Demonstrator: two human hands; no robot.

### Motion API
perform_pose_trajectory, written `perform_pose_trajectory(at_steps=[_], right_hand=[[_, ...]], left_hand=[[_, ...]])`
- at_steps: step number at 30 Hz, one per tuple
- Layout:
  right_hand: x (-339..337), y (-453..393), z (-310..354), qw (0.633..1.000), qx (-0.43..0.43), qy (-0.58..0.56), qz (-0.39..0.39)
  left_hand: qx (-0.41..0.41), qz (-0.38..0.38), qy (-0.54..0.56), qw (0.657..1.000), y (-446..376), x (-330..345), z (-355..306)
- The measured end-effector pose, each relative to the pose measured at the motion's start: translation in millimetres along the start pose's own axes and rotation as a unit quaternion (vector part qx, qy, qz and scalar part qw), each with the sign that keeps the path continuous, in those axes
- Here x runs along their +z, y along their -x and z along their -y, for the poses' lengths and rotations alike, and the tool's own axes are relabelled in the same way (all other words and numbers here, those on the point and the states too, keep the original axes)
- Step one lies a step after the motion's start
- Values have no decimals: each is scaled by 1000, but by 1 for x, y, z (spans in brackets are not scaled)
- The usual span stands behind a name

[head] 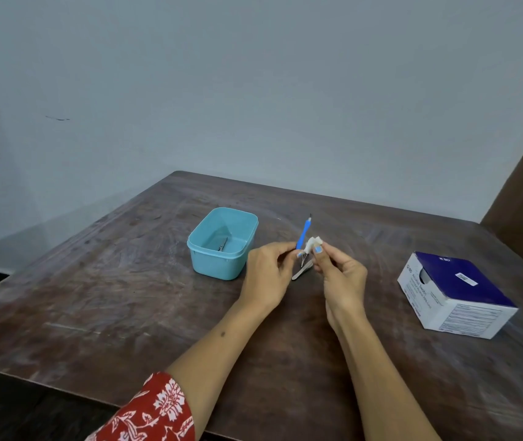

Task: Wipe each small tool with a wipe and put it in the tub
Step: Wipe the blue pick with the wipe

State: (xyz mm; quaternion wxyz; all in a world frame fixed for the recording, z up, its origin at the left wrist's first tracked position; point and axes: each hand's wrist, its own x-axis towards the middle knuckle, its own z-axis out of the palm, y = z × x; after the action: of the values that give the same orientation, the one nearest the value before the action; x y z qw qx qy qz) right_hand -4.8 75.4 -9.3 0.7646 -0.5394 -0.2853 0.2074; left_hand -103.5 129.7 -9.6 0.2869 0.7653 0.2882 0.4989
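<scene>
Left hand (268,272) pinched a slim blue-handled tool (303,233); right hand (341,275) pinched a folded white wipe (312,244) against it, beside the light-blue plastic tub (202,249).

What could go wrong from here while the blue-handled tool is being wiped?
1. The left hand pinches only the low end of the blue-handled tool; the wipe in the right hand may tug it loose.
2. A metal tool lies on the table right under the hands and could get knocked.
3. The blue tool looks long next to the tub, so it may not lie flat beside the tool already inside.
</scene>
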Motion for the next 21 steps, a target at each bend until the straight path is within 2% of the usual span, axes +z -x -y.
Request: perform_pose_trajectory(at_steps=[9,16,21], right_hand=[[1,2,0,998,-15,28,50],[-1,-2,2,999,-22,13,-42],[4,3,0,998,-35,58,19]], left_hand=[[15,38,-19,999,1,-1,-2],[18,121,-34,992,3,0,-4],[27,70,-44,996,1,-2,-1]])
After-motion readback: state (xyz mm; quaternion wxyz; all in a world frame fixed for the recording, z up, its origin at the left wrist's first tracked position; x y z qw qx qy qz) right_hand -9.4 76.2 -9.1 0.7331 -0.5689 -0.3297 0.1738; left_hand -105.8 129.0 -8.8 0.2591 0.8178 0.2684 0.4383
